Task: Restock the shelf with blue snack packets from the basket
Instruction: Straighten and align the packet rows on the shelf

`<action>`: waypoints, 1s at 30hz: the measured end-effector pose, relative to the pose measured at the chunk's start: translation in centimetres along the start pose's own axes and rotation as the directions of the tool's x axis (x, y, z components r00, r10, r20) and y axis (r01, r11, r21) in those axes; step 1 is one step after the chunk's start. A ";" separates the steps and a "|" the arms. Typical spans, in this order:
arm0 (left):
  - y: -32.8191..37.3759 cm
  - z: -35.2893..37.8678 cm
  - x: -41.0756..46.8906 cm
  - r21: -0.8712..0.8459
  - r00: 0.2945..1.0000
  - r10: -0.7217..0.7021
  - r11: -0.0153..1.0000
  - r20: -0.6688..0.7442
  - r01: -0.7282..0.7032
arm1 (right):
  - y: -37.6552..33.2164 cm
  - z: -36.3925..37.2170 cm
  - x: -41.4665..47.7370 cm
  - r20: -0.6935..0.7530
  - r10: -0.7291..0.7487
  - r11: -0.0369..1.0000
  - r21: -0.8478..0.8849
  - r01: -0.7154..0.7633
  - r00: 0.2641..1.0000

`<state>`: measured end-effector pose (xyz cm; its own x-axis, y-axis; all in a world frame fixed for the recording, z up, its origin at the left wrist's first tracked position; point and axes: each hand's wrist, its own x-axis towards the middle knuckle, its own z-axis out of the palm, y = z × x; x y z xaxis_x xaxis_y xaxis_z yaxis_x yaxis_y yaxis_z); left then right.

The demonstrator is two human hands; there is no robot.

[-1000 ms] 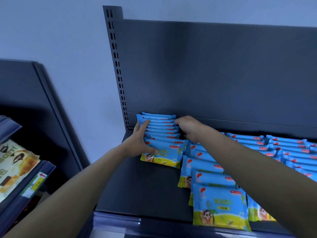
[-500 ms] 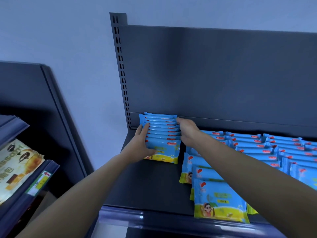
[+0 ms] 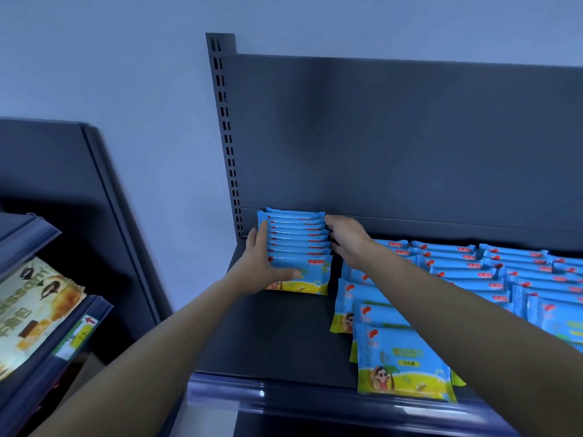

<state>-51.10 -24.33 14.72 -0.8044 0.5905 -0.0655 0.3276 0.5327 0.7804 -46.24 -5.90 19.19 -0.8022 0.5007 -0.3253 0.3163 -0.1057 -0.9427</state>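
We see a row of blue packets (image 3: 296,244) standing on edge at the back left corner of the shelf (image 3: 277,335), the rearmost against the back panel (image 3: 394,137). The left hand (image 3: 263,266) lies flat along the row's left side, fingers extended, thumb across the face of the front packet (image 3: 299,275). The right hand (image 3: 345,238) presses the row's right side, fingers curled against the packet edges. The row sits squeezed between both hands; neither hand wraps around a single packet. To the right, more rows of packets (image 3: 473,266) fill the shelf, one near row running under the right forearm to the front lip. At far left, a separate rack holds a croissant bag (image 3: 28,313).
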 end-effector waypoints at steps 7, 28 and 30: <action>1.1 -2.0 1.2 -0.467 0.997 -0.068 0.883 -0.038 0.042 | 0.3 0.7 0.7 0.003 0.035 0.999 0.028 -0.036 0.999; 1.8 -1.0 4.3 0.133 0.977 0.143 0.984 -0.158 -0.122 | 0.2 -1.0 4.0 0.098 -0.114 0.957 -0.258 0.136 0.989; 2.6 -1.0 3.3 0.437 0.976 0.212 0.875 0.042 -0.208 | 0.4 -1.5 3.7 0.178 -0.178 0.829 -0.503 0.245 0.968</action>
<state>-53.42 -21.65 17.14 -0.6953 0.7148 0.0752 0.6709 0.6080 0.4245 -48.34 -2.80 17.71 -0.9229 0.3500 -0.1602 0.3202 0.4670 -0.8242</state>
